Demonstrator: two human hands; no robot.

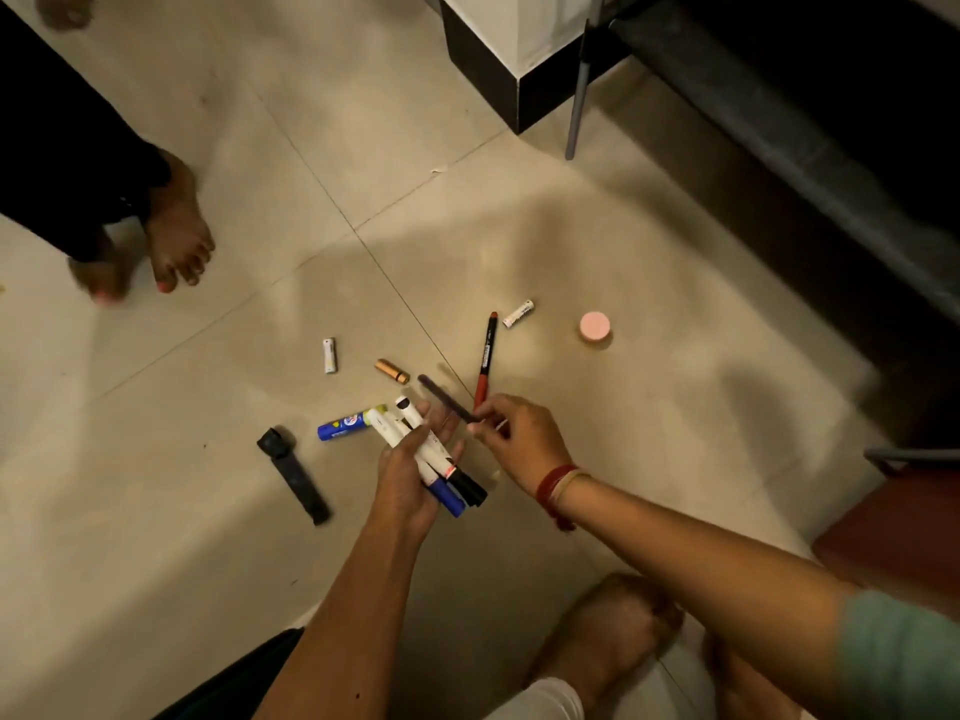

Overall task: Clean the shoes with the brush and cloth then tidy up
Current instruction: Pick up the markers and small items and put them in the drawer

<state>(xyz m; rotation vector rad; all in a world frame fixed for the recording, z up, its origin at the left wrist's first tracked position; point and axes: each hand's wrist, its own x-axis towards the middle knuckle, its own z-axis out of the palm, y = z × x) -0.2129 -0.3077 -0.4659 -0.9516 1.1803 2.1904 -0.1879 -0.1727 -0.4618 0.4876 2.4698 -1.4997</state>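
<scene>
Head camera looks steeply down at the nearby tiled floor [156,563].

The pale beige floor tiles [467,226] are smooth and glossy, with soft reflections. The bundle of white, blue and black marker pens [413,415] looks like smooth, faintly shiny plastic, as does the blue cylindrical tube [337,427]. The short gold tube [392,370] has a metallic sheen; the round pink lid [595,327] looks matt, the black ribbed cylinder [293,472] dull. The thin grey furniture leg [578,96] looks like metal. The thin dark stick [447,400] is too blurred to judge.
</scene>
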